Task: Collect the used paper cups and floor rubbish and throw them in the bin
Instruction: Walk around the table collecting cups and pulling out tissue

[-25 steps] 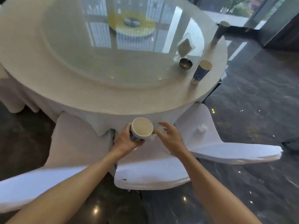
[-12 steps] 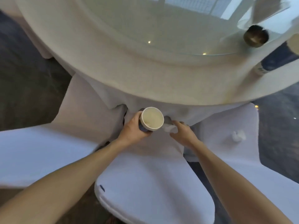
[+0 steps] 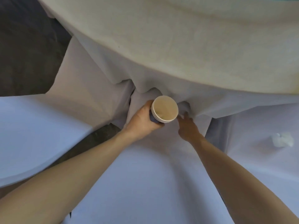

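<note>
My left hand [image 3: 142,120] grips a stack of nested paper cups [image 3: 165,109], blue outside and cream inside, mouth up, held over the white-covered chair seat [image 3: 145,183] close under the table's edge. Just right of the stack, my right hand [image 3: 188,126] reaches onto the seat by the hanging tablecloth, fingertips at a small crumpled white tissue [image 3: 185,106]; whether the fingers have closed on it is hidden. A second crumpled white tissue [image 3: 282,139] lies on the neighbouring chair at the right.
The round table's cream cloth [image 3: 178,46] overhangs the top of the view. White-covered chairs stand left [image 3: 32,130] and right [image 3: 258,126] of the middle one. Dark stone floor [image 3: 24,54] shows at the upper left and between the chairs.
My head has dropped lower and closer, so the tabletop and its cups have left the view. My right hand has moved forward to the tissue by the tablecloth. My left hand keeps the cup stack.
</note>
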`<state>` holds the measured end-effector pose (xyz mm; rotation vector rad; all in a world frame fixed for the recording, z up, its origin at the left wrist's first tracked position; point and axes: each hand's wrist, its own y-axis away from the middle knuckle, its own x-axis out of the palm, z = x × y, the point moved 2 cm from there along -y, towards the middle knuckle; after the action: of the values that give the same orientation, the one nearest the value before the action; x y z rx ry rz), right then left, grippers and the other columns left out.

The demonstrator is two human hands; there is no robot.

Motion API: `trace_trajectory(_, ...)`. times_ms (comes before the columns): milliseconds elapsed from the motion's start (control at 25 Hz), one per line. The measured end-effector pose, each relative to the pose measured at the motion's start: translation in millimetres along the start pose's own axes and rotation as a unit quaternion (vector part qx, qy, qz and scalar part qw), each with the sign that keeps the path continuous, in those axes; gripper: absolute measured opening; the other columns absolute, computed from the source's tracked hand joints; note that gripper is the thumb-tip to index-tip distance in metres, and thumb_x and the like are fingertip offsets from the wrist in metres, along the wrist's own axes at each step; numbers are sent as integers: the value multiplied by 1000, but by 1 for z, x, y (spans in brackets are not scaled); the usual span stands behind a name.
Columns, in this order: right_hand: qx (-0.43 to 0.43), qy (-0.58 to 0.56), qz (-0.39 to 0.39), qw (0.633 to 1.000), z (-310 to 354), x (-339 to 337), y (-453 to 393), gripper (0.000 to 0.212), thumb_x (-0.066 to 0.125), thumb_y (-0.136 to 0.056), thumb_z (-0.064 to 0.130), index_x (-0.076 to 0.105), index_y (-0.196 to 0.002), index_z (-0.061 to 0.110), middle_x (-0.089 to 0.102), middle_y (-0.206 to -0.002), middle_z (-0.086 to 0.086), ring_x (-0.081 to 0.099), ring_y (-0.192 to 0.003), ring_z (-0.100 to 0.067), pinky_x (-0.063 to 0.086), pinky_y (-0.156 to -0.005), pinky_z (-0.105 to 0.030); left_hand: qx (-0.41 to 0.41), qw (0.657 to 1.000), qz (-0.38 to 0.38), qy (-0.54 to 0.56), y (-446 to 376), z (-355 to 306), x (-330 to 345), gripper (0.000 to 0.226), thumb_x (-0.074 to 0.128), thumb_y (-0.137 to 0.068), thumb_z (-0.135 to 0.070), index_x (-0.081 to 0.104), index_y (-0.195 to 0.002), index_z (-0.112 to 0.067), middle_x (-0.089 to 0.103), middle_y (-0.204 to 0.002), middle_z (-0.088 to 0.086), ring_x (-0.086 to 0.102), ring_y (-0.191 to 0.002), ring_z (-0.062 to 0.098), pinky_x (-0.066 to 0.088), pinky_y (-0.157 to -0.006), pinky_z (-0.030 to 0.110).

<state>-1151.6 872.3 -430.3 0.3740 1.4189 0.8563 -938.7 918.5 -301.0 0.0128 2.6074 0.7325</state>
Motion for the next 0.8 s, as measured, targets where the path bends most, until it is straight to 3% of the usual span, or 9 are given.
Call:
trace_trajectory(160,2,-56,29,998,-5,13,17,38,49,-99,5,52,-137,8,47,-140,-20,54,-120,-39,48,-95,-43,-20,1000,6,-8,15,7,4,77,91,-70,-23,54,-137,-23,68,-128,-7,64,-118,12,52,-96,29)
trace_trajectory(280,58,-201,11,978,-5,-17,51,27,50,-99,13,59,-125,9,64,-123,-17,63,-107,-37,51,-82,-37,-24,999,18,-25,30,-4,5,81,91,-67,-30,51,-138,-28,67,-132,-8,63,-121,15,53,-98,35)
trace_trajectory(400,130,-427,-115,888,-1,-81,105,23,52,-97,11,61,-117,14,68,-105,-9,70,-81,-28,64,-69,-46,-26,998,40,-34,49,-40,5,81,89,-64,-35,52,-136,-31,67,-131,-9,64,-122,16,54,-101,40)
trace_trajectory(480,137,-531,-227,805,5,-130,149,12,60,-94,13,62,-105,17,68,-93,0,69,-78,-23,65,-63,-43,-11,998,52,-42,62,-71,5,82,87,-61,-35,52,-135,-34,69,-129,-10,65,-121,17,54,-101,41)
trace_trajectory(560,123,-572,-301,753,10,-170,191,10,69,-91,22,62,-98,22,67,-85,11,70,-79,-15,63,-63,-37,11,997,65,-47,75,-103,6,82,88,-62,-30,53,-136,-35,69,-126,-11,65,-120,16,54,-96,35)
trace_trajectory(600,108,-573,-320,746,13,-187,209,12,72,-90,28,62,-95,23,68,-81,13,68,-77,-7,60,-63,-32,23,996,70,-51,80,-118,6,81,90,-65,-25,53,-136,-33,68,-124,-11,65,-118,15,52,-90,30)
trace_trajectory(680,80,-527,-347,772,20,-210,247,14,74,-91,30,62,-95,23,67,-83,13,63,-76,0,50,-65,-22,47,994,76,-56,92,-145,7,78,90,-68,-20,54,-136,-30,66,-120,-13,64,-114,14,46,-81,25)
trace_trajectory(800,60,-428,-413,802,20,-233,296,15,75,-90,25,70,-104,19,55,-102,-2,60,-91,-19,48,-78,-28,94,988,95,-73,110,-190,13,77,91,-68,-22,55,-136,-30,63,-119,-13,61,-109,12,44,-74,24)
